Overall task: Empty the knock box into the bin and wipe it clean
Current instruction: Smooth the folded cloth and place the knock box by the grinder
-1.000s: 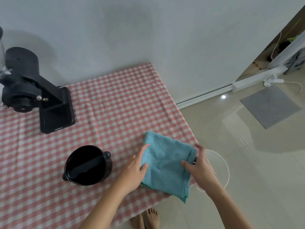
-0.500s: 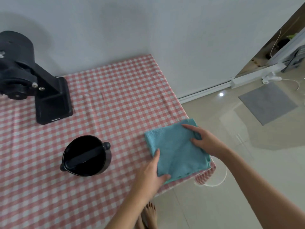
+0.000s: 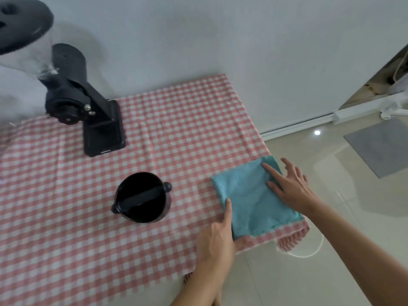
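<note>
**Both hands on the cloth at the table's corner**

You've got the teal cloth lying folded on the checked tablecloth, right at the near right corner of the table, its right edge running along the table's right edge. Your right hand lies flat on top of it, fingers spread wide and pointing toward the wall, palm pressing the cloth's right side; nothing is gripped there, it's an open, splayed hand. Your left hand sits at the cloth's near left corner, index finger stretched up along the cloth's left edge. The thumb seems tucked at or under the near corner of the fabric, but you can't tell for certain whether it pinches the cloth or just rests against it.

The knock box stands upright on the table to the left of the cloth, apart from it, with a clear strip of checked fabric between them. It's round and black, its bar running across the open top with a knob at each end. The inside looks dark; whether any grounds remain in it can't be made out.

Toward the far left of the table, a black grinder leans over its square base. Below the table's near right corner, a thin white curved rim shows against the pale floor.
</note>
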A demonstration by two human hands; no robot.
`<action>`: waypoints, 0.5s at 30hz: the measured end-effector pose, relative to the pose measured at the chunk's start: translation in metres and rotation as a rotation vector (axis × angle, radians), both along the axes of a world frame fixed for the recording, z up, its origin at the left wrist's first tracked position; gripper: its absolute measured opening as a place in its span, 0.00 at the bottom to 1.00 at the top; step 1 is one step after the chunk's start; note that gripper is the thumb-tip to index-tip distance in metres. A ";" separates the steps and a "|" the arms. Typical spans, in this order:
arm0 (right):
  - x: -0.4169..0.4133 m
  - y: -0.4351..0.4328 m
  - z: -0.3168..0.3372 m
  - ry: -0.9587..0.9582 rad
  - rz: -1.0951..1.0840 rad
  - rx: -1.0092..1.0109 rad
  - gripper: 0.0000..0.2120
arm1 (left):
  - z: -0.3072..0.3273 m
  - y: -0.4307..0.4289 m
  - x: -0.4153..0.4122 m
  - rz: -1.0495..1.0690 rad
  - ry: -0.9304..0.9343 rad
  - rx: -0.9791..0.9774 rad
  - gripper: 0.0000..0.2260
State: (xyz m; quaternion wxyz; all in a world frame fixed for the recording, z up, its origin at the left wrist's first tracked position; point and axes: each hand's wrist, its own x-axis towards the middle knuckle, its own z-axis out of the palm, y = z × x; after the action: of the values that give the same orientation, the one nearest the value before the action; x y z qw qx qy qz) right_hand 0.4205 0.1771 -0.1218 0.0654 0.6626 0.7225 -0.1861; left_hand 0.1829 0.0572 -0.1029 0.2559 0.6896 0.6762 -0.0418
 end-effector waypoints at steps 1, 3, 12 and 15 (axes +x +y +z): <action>-0.005 -0.003 0.002 0.013 -0.035 0.059 0.31 | 0.001 -0.006 -0.009 0.012 -0.043 0.052 0.44; -0.027 -0.010 0.008 0.069 -0.041 0.207 0.36 | 0.001 -0.028 -0.037 0.059 -0.151 0.213 0.37; -0.196 -0.069 0.000 0.533 0.421 0.076 0.54 | 0.003 -0.073 -0.199 0.369 -0.223 0.627 0.42; -0.222 -0.061 -0.007 0.611 0.430 0.066 0.55 | -0.001 -0.050 -0.217 0.312 -0.236 0.607 0.51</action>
State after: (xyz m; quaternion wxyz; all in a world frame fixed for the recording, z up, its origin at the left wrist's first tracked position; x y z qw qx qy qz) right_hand 0.1981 0.1165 -0.1290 -0.1367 0.4113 0.8371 -0.3339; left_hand -0.0340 0.0077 -0.1037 0.1188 0.6228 0.7207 0.2804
